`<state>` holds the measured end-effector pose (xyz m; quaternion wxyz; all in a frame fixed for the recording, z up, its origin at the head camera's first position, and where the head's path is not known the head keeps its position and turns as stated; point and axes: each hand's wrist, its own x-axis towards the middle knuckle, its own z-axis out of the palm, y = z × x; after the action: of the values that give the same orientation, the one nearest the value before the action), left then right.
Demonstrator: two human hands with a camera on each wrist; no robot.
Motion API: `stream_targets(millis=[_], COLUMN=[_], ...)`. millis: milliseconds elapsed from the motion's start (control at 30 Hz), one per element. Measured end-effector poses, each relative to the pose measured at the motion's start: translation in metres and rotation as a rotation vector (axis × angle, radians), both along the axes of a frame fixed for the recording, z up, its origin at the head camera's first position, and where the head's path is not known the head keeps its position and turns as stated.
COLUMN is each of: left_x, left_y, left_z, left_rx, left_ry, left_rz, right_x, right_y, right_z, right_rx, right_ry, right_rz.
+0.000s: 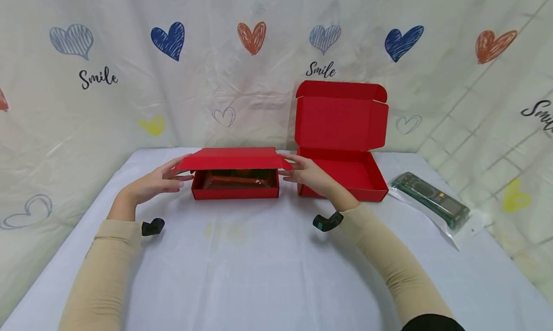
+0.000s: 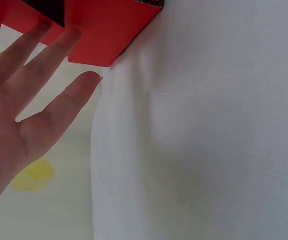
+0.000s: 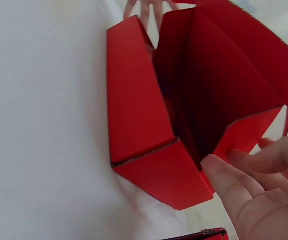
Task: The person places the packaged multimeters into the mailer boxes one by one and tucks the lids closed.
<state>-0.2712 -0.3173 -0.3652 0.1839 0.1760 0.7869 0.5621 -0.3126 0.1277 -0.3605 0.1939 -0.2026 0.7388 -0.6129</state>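
Observation:
A red cardboard box (image 1: 235, 193) sits on the white cloth with its lid (image 1: 235, 159) half lowered over it. Inside, a clear-wrapped packet (image 1: 235, 181) with a brown-orange edge shows under the lid. My left hand (image 1: 157, 181) is at the box's left side, fingers spread and fairly straight, fingertips right at the red side panel (image 2: 101, 30). On the opposite side my right hand (image 1: 304, 175) has its fingertips against the lid's side flap (image 3: 251, 130), fingers lightly bent and the thumb low beside the box wall.
A second red box (image 1: 345, 195) stands just right, its lid (image 1: 339, 122) raised against the patterned backdrop. Farther right lies a green circuit-board-like item (image 1: 429, 199) in clear plastic packaging. White cloth (image 1: 242, 278) covers the table up to the backdrop.

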Motion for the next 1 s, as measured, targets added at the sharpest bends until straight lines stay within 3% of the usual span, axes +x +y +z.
stream_targets(millis=[133,300,433,600,833,1000], left_x=[0.002,0.002,0.000,0.002,0.001,0.000], left_y=[-0.002,0.001,0.010,0.018,0.023,0.022], left_z=[0.008,0.019,0.025,0.028,0.020,0.015], left_rx=[0.005,-0.021,-0.087,-0.127,-0.132,-0.152], left_ry=[-0.008,0.009,0.035,0.044,0.062,0.085], left_rz=[-0.051,-0.008,0.056,0.073,0.070,0.104], right_x=[0.002,0.003,0.003,0.006,0.011,0.012], right_y=[0.000,-0.002,-0.007,-0.012,-0.013,-0.012], right_z=[0.006,0.012,0.014,0.013,0.009,0.006], right_rx=[-0.082,-0.145,-0.081,0.035,0.129,0.169], right_ry=[-0.049,-0.062,-0.054,-0.014,0.049,0.100], right_rz=[-0.027,-0.005,0.002,0.010,-0.003,0.013])
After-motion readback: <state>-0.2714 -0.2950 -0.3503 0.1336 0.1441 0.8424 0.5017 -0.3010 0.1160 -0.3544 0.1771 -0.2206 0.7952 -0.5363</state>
